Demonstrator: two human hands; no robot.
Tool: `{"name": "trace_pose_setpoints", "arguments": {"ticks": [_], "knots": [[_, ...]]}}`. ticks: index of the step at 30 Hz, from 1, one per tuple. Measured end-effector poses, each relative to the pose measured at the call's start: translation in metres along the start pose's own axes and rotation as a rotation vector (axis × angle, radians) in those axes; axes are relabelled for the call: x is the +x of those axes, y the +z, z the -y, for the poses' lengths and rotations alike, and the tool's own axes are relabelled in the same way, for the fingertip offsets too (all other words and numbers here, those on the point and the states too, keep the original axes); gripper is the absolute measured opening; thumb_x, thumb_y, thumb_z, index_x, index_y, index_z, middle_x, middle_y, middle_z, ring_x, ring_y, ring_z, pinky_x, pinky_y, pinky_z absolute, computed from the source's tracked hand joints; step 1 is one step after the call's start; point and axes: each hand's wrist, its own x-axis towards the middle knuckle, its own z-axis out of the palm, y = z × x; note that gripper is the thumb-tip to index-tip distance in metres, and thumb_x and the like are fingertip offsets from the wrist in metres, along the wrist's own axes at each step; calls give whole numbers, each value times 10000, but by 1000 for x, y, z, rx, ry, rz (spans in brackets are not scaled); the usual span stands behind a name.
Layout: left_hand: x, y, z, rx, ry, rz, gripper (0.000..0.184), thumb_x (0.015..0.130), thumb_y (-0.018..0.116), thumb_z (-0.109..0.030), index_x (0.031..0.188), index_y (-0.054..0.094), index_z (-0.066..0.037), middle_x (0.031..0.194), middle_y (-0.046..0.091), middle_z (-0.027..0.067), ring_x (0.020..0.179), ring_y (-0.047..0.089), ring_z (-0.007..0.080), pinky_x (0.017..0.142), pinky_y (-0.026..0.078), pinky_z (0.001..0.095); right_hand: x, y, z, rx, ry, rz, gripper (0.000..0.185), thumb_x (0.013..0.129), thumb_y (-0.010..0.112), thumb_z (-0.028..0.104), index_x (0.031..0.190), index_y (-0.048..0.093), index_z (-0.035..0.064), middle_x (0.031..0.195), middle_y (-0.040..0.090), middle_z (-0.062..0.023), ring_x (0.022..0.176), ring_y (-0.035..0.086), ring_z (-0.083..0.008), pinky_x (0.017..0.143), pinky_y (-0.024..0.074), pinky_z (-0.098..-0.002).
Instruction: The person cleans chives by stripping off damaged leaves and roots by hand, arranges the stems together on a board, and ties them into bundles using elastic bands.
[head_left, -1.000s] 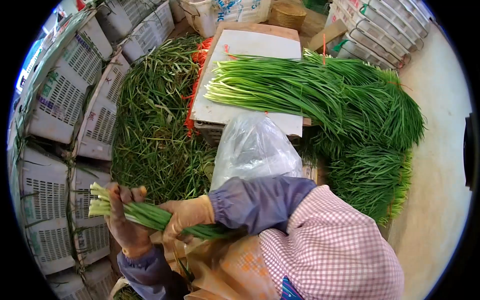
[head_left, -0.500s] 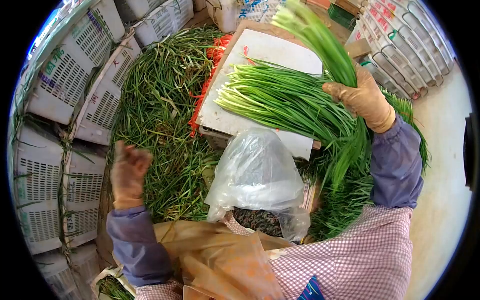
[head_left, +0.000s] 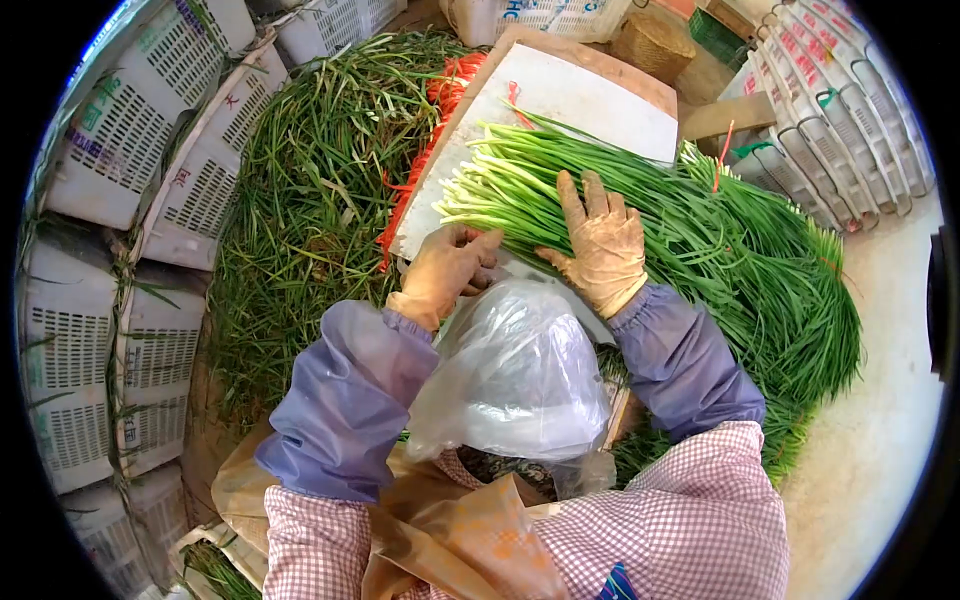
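A pile of long green chives [head_left: 600, 190] lies across the white board [head_left: 580, 90], its pale stem ends to the left. My right hand [head_left: 605, 240], in a stained tan glove, rests flat on the chives with fingers apart. At the near lower edge of the stem ends is my left hand [head_left: 450, 270], also gloved. Its fingers are curled in, and whatever they may hold is hidden. Just below both hands bulges a clear plastic bag [head_left: 520, 370].
Loose chive leaves [head_left: 310, 190] heap up on the left, beside red ties [head_left: 440, 120] along the board's edge. More chives [head_left: 770, 270] spread on the right, some with red ties. White crates [head_left: 80, 350] line the left; others [head_left: 830, 110] are stacked at the back right.
My right hand has come down from the raised bunch, which it has let go, onto the pile. My left hand has moved up and right to the stem ends.
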Motion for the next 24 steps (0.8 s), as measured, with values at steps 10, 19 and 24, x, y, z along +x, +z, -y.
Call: {"name": "trace_pose_setpoints", "arguments": {"ticks": [10,19,24], "knots": [[22,15,-36,-276,52,-66,197,880,609,-238,975,554,-74,785,590,15,601,570,125,514,442,233,15,9,-15,137,-209,-162,773,611,744,410,1249,465,75,1237,468,-109,1111,457,-294,965,328,-483],[47,3,-39,245,93,-175,213,838,650,-211,834,587,-8,654,606,59,472,544,132,419,424,246,0,17,-24,130,-62,147,1170,554,731,590,1457,131,150,1436,238,-197,1321,198,-427,1044,103,-617],[19,-3,-40,443,99,-65,362,866,596,-350,748,592,-8,602,576,55,473,526,108,424,401,240,8,21,-32,120,-90,179,1208,512,779,565,1448,138,150,1405,276,-193,1290,260,-406,1036,215,-580]]}}
